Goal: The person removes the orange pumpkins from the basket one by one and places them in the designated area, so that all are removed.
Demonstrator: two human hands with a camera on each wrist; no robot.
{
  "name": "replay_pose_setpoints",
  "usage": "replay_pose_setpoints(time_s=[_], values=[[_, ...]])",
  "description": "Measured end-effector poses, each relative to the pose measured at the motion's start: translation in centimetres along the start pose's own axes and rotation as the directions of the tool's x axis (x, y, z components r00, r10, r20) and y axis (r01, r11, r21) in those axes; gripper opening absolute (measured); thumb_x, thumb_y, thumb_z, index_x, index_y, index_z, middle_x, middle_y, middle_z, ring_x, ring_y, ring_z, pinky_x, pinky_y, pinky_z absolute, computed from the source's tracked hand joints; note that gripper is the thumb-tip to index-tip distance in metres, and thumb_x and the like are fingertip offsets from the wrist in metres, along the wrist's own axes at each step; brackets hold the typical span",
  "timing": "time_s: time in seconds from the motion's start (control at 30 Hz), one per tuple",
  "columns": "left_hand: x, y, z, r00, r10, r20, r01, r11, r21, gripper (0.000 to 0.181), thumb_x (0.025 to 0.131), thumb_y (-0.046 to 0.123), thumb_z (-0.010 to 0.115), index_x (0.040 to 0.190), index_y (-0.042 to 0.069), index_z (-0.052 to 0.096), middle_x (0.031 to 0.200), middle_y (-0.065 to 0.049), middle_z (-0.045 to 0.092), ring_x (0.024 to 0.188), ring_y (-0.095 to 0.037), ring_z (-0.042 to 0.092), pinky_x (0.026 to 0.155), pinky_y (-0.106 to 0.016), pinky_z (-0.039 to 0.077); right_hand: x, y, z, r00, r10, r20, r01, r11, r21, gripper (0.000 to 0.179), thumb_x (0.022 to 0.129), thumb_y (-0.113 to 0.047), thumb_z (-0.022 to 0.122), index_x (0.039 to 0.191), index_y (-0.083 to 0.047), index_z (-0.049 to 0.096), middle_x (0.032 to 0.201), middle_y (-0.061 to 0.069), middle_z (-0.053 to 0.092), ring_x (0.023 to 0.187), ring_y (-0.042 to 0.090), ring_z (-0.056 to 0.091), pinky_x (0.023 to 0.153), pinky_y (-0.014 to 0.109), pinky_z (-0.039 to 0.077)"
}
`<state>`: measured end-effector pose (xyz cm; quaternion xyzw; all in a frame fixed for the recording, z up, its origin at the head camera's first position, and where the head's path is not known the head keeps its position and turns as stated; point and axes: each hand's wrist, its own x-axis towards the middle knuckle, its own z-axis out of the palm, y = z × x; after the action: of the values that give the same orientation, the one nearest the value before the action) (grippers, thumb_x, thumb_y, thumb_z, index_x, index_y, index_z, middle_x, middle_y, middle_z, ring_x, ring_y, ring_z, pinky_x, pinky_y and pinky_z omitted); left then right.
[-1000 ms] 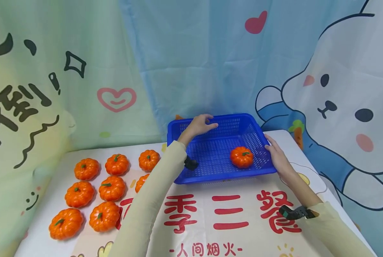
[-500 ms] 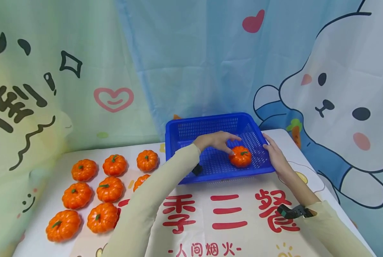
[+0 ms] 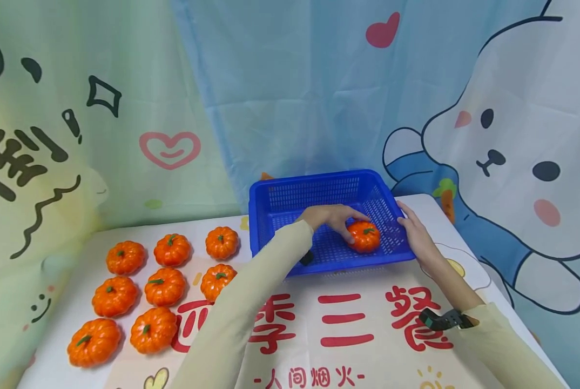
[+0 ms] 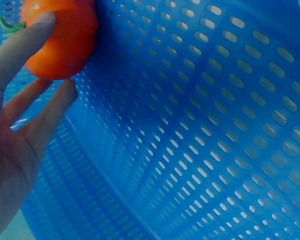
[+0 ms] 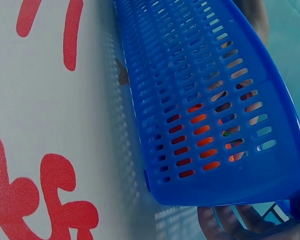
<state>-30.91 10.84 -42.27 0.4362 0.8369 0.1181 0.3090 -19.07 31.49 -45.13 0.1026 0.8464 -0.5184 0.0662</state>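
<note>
Inside the blue plastic basket [image 3: 314, 266], toward its right end, sits an orange pumpkin [image 3: 366, 237] with a green stem. My left hand [image 3: 336, 217] reaches over the basket's left part and holds this pumpkin from its left side. In the left wrist view the thumb lies on the pumpkin [image 4: 65, 45] and two fingertips are at its edge; the other fingers are not seen. My right hand [image 3: 416, 232] grips the basket's right end by the rim. In the right wrist view its fingers [image 5: 225, 222] curl under that rim, and orange shows through the slots.
Several more pumpkins stand in rows on the left of the table, among them one pumpkin [image 3: 218, 282] close to my left sleeve. The table [image 3: 348, 367] has a cloth with red lettering. Behind the basket hangs a printed curtain [image 3: 280, 108].
My left hand has moved right and down from above the basket's left rear to the pumpkin inside, and its fingers have come round it. The right hand stays on the rim.
</note>
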Motion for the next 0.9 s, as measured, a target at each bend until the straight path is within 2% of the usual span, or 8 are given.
replay_pose_setpoints(time_s=[0.2, 0.37, 0.67, 0.9], values=[[0.3, -0.2, 0.3, 0.999, 0.045, -0.019, -0.044, 0.999, 0.026, 0.07, 0.089, 0.034, 0.069, 0.15, 0.028, 0.036, 0.151, -0.005, 0.04, 0.139, -0.023, 0.036, 0.118, -0.043, 0.032, 0.0, 0.0, -0.1, 1.0, 0.0, -0.001, 0.0, 1.0, 0.003, 0.057, 0.105, -0.041, 0.019, 0.156, -0.03, -0.001, 0.164, 0.015, 0.004, 0.145, 0.05, 0.014, 0.11, 0.074, 0.017], [0.5, -0.1, 0.5, 0.999, 0.023, -0.023, -0.023, 1.0, 0.017, 0.073, 0.087, 0.036, 0.071, 0.149, 0.028, 0.035, 0.15, -0.003, 0.041, 0.136, -0.021, 0.039, 0.117, -0.041, 0.034, 0.0, 0.0, 0.0, 1.0, 0.006, -0.002, -0.006, 1.0, 0.006, 0.057, 0.105, -0.041, 0.02, 0.156, -0.03, -0.001, 0.164, 0.014, 0.004, 0.146, 0.05, 0.013, 0.11, 0.074, 0.016], [1.1, 0.5, 0.4, 1.0, -0.023, 0.0, 0.023, 0.995, 0.098, 0.075, 0.086, 0.037, 0.072, 0.149, 0.029, 0.031, 0.148, 0.0, 0.042, 0.133, -0.017, 0.041, 0.117, -0.035, 0.034, -0.1, -0.1, -0.1, 1.0, 0.009, -0.007, -0.009, 1.0, 0.003, 0.057, 0.105, -0.041, 0.019, 0.156, -0.03, -0.001, 0.164, 0.015, 0.005, 0.145, 0.05, 0.015, 0.11, 0.074, 0.017], [1.0, 0.3, 0.4, 1.0, 0.014, -0.016, -0.013, 0.997, 0.081, 0.07, 0.087, 0.036, 0.071, 0.146, 0.024, 0.035, 0.146, -0.001, 0.044, 0.129, -0.016, 0.043, 0.115, -0.033, 0.036, -0.2, -0.1, -0.1, 1.0, 0.017, -0.003, -0.017, 1.0, 0.014, 0.057, 0.104, -0.042, 0.02, 0.156, -0.032, -0.001, 0.164, 0.016, 0.006, 0.145, 0.05, 0.016, 0.11, 0.073, 0.018]])
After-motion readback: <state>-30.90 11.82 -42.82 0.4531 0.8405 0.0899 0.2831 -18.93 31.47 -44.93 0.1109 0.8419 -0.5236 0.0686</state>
